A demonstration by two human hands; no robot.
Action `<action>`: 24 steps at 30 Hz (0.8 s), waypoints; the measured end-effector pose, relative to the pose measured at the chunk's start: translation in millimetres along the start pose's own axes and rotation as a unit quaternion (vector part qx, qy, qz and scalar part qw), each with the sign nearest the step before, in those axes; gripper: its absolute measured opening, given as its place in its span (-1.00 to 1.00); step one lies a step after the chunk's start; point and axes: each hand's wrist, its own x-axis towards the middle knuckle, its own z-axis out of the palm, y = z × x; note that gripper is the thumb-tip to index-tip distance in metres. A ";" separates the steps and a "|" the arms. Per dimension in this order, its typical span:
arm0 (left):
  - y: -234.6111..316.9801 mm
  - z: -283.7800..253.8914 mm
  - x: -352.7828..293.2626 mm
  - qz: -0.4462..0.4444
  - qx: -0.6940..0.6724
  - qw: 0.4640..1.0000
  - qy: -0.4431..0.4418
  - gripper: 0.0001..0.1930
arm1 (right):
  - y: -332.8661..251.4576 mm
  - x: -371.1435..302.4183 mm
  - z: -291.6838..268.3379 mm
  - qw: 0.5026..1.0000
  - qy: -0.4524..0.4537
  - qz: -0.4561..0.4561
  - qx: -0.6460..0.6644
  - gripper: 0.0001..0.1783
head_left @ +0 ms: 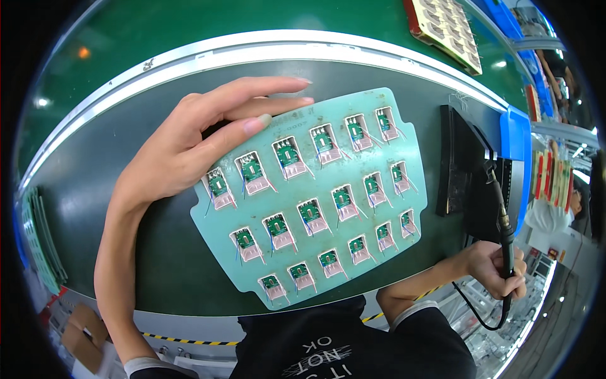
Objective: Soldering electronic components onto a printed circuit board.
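A light green tray [252, 208] lies tilted across the dark bench, with rows of rectangular pockets. In each pocket sits a small green circuit board [288, 151] with thin red, blue and white wires. My left hand [208, 132] grips the tray's far left edge, thumb on the top face and fingers along the edge. To the right of the tray, my right hand [495, 268] is closed around the black handle of a soldering iron [507, 237]. The iron points away from me, its tip end at a black holder [468, 148]; the tip itself is hard to make out.
A blue bin [519, 158] stands beside the holder at the right. Beyond the bench's pale rail [240, 50], a cream tray with a red side [445, 31] rests on a green surface. Several stacked green trays [44, 234] are at the far left. The iron's cord [470, 312] loops below my right hand.
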 end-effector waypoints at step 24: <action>11.5 4.6 14.3 0.029 0.154 0.988 0.014 -0.66 | 6.6 0.7 -10.5 0.999 -0.040 -0.003 0.032 -0.80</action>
